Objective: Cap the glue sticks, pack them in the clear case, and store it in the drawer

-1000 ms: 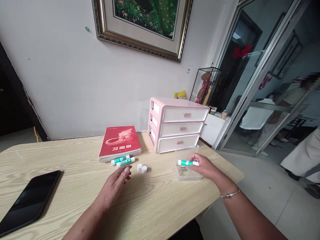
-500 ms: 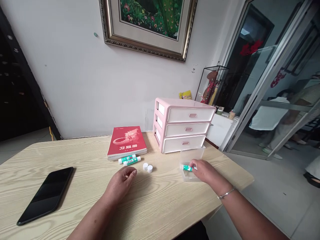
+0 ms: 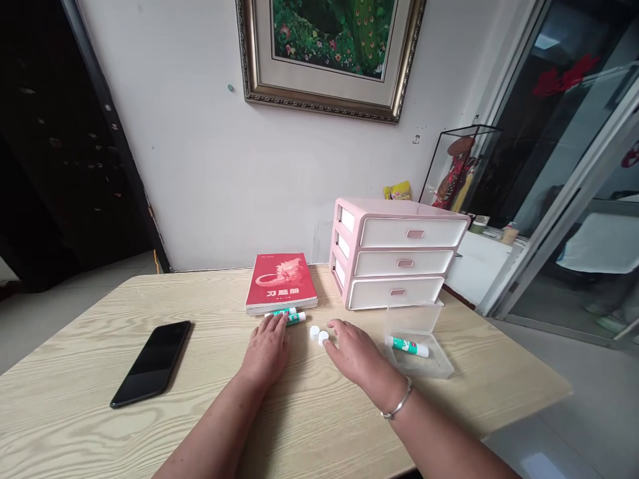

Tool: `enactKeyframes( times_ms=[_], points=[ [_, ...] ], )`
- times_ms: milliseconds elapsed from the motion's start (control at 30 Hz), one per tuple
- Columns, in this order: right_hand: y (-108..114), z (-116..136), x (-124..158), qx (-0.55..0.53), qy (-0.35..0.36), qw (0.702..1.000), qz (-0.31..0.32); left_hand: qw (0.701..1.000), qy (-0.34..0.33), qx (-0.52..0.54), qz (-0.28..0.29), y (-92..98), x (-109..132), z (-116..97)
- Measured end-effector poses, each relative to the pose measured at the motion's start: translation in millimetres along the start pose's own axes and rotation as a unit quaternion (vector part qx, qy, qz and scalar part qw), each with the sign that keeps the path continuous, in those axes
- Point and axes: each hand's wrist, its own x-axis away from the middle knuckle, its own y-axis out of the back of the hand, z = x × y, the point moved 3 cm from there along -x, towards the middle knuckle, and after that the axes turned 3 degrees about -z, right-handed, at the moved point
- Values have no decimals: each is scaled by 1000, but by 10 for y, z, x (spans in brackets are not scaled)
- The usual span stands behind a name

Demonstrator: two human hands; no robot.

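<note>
My left hand [image 3: 267, 342] lies flat with fingers out, its fingertips over two green-and-white glue sticks [image 3: 297, 318] in front of the red book [image 3: 282, 279]. Those fingers partly cover the sticks. At the two white caps [image 3: 314, 332], my right hand [image 3: 353, 349] has thumb and forefinger apart, the thumb beside the nearer cap; I cannot tell whether it touches. Another glue stick [image 3: 409, 346] rests inside the clear plastic box [image 3: 439, 366], whose lid stands raised at the back. A bracelet is on my right wrist.
Behind the box stands a pink and white drawer unit [image 3: 399, 263] with three drawers. A black phone [image 3: 151, 364] lies on the left of the wooden table [image 3: 214, 299]. A yellow packet [image 3: 398, 191] shows behind the drawers, and a framed picture [image 3: 319, 100] hangs on the wall.
My right hand has let go of the glue stick in the clear box and moved left to the caps. My left hand has opened out and reached forward onto the two glue sticks.
</note>
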Motion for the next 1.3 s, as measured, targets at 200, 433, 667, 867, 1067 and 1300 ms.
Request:
enactKeyframes(
  times_ms=[200,433,667,867,1067,1300],
  points=[
    [-334,26,-193,64,-10,998,18,999,-8,-38,15,-75,-41,-22],
    [-441,-135,-171,57,8,998,10,999,-2,-36,15,-62,-71,-54],
    [-338,-211,-84,16,9,1000,22,999,32,-31,11,-13,-12,-68],
    [-306,-227,-122,-143,-12,990,1,999,32,-20,25,-39,-45,-126],
    [-356,-217,-164,-379,-25,925,-25,996,55,65,30,112,68,-60],
    [-281,-152,-156,-491,-13,871,-16,888,23,431,160,323,239,-248]
  ],
)
